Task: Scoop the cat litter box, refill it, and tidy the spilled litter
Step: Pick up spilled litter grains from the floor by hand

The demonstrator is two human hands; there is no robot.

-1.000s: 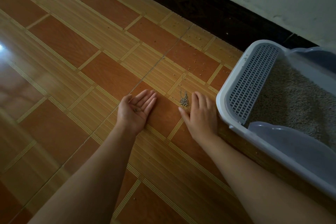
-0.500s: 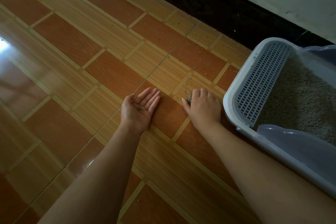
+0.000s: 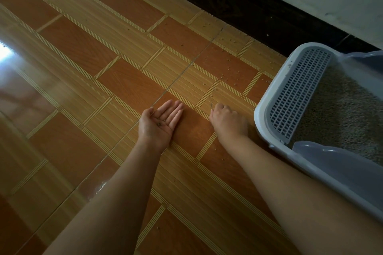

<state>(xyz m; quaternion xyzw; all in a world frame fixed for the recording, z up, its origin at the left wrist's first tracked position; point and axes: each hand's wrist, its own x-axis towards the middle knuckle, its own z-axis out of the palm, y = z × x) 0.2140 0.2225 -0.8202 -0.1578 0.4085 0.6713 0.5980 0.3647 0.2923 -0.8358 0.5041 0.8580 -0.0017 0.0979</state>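
Observation:
My left hand (image 3: 158, 123) lies palm up on the floor tiles, fingers straight, with a few grains of litter in the palm. My right hand (image 3: 229, 121) is just to its right, knuckles up and fingers curled over a small pile of spilled litter, which it hides apart from a few grains at the fingertips. The white litter box (image 3: 261, 122) with its grey grid step stands at the right, filled with grey litter (image 3: 339, 114). Loose litter grains (image 3: 230, 69) dot the tiles beyond my right hand.
A dark skirting strip (image 3: 248, 6) and pale wall run along the far side. A translucent hood rim (image 3: 339, 163) covers the near side of the box. A bright glare patch (image 3: 4, 53) lies on the glossy floor at left.
My right hand's fingers have curled down over the small litter pile, which showed beside the fingertips a second ago. My left hand has stayed palm up in place.

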